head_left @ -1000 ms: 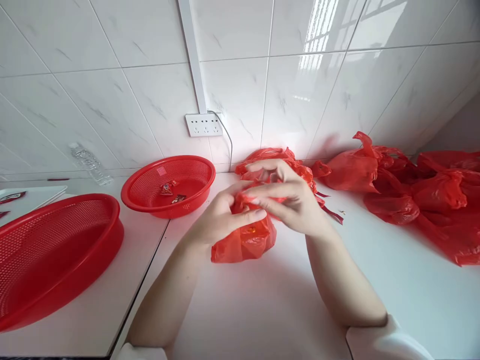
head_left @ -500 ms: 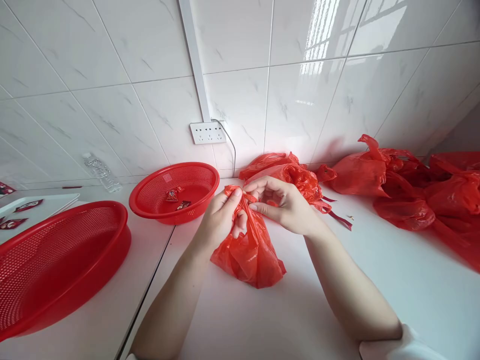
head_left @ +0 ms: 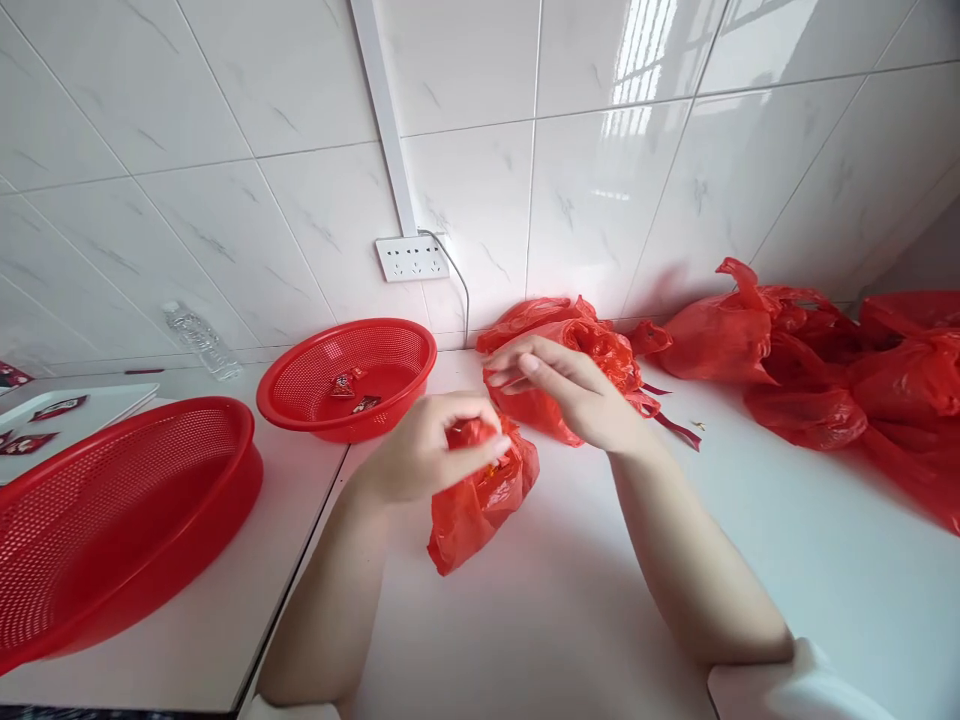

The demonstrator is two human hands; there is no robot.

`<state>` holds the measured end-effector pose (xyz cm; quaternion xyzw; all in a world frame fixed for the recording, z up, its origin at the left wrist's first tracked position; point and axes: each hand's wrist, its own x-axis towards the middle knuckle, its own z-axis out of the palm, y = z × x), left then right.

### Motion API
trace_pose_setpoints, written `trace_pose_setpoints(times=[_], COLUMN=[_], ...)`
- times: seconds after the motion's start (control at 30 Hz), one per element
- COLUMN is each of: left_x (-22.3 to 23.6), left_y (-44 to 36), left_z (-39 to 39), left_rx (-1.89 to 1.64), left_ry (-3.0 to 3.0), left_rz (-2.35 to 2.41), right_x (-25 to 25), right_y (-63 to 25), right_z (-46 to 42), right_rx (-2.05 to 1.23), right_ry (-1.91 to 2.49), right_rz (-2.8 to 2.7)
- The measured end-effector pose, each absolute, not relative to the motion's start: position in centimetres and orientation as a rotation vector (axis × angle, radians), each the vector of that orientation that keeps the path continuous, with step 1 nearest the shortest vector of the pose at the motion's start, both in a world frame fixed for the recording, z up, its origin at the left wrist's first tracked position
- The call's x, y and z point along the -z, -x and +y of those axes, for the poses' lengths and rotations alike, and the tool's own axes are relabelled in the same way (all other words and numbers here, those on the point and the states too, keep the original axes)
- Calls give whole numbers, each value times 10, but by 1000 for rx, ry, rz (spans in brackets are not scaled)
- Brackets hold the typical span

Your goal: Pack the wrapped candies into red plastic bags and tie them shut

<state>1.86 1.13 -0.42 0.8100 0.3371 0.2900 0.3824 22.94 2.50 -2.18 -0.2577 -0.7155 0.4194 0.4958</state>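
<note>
In the head view a small red plastic bag (head_left: 469, 520) rests on the white table in front of me, leaning to one side with its top crumpled. My left hand (head_left: 424, 450) is curled around the bag's upper part, red film showing between thumb and forefinger. Motion smears the thumb, and its other fingers are mostly hidden. Just right of and above the bag, my right hand (head_left: 574, 390) is raised with straight fingers and the thumb apart, holding nothing. Behind it lies another filled red plastic bag (head_left: 559, 322).
Two red perforated baskets, a large one (head_left: 225, 480) and a smaller one (head_left: 322, 425) with small packets (head_left: 343, 386), stand at left. A white tray (head_left: 127, 398) and a clear bottle (head_left: 201, 340) lie beyond. More red bags (head_left: 720, 340) and dark red ribbon (head_left: 679, 430) are at right.
My right hand has let go of the bag's gathered top and opened. The left hand has moved down and toward me, and the bag has sunk and turned.
</note>
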Motion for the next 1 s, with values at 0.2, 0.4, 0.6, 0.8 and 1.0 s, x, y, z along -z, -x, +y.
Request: trace_pose_setpoints(times=[0.2, 0.4, 0.6, 0.8, 1.0], left_x=[5, 23, 25, 30, 51], left_y=[-6, -11, -3, 26, 66], left_z=[9, 28, 33, 27, 23], left_rx=[-989, -1455, -1408, -1244, -872], left_ry=[-2831, -2812, -2632, -2351, -1986], left_rz=[949, 1029, 1019, 1372, 1577], right_x=[36, 37, 32, 38, 51], right_y=[-221, -221, -239, -283, -324], right_z=[44, 45, 42, 41, 34], right_rx=[-1347, -1245, -987, -788, -468], right_ry=[467, 473, 681, 1003, 1542], right_rz=[-1875, -1748, -1800, -1888, -1936])
